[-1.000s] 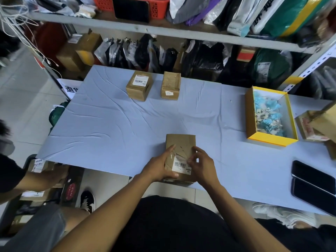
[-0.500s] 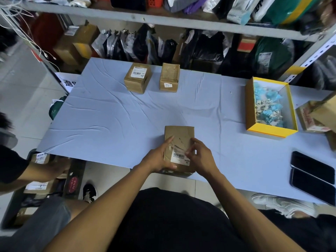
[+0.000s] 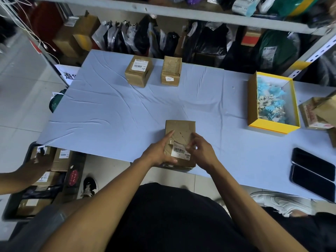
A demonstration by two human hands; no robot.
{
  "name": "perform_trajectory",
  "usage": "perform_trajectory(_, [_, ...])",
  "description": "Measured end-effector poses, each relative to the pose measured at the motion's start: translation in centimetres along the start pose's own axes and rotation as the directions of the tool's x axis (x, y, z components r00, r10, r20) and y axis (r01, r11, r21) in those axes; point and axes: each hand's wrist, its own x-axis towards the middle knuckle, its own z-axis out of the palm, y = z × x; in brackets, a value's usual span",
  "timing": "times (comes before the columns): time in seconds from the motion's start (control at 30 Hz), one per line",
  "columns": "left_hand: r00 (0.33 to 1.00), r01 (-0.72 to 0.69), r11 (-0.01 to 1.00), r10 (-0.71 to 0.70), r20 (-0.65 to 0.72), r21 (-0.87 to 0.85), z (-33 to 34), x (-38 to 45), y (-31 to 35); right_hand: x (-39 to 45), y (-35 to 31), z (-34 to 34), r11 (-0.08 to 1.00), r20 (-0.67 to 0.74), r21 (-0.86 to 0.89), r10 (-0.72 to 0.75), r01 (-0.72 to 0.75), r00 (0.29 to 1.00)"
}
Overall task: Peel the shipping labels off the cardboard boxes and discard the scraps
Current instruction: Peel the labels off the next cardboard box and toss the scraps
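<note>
A brown cardboard box (image 3: 181, 130) stands at the near edge of the blue-covered table (image 3: 112, 113). A white barcode label (image 3: 181, 151) is stuck on its near top face. My left hand (image 3: 160, 151) grips the box's left side, thumb along the top. My right hand (image 3: 200, 151) pinches the label's right edge with curled fingers. Two more cardboard boxes stand at the far side: one (image 3: 139, 71) with a white label on top, the other (image 3: 171, 70) with a small label on its front face.
A yellow open box (image 3: 272, 127) holding blue and white scraps sits at the right. Further right are more cartons (image 3: 317, 113) and two dark phones (image 3: 312, 171). Another person's hand (image 3: 41, 160) reaches into a crate of parcels on the floor at the left. Shelves of packages stand behind.
My right hand's fingers have shifted onto the label's right edge. The box stays in place, and the view has tipped slightly downward.
</note>
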Motion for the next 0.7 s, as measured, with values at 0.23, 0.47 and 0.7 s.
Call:
perform_trajectory(0.23, [1.0, -0.004, 1.0, 0.004, 0.004, 0.018, 0.07, 0.08, -0.05, -0.07, -0.14, 0.07, 0.999, 0.017, -0.027, -0.02, 0.02, 1.0])
perform_trajectory(0.47, [1.0, 0.001, 1.0, -0.001, 0.01, 0.017, 0.05, 0.21, -0.16, 0.0, -0.43, -0.09, 0.999, 0.044, -0.032, -0.017, 0.018, 0.999])
perform_trajectory(0.7, [1.0, 0.007, 1.0, -0.007, 0.013, 0.011, -0.03, 0.26, -0.27, 0.27, -0.57, -0.39, 1.0, 0.045, -0.023, 0.002, -0.001, 0.999])
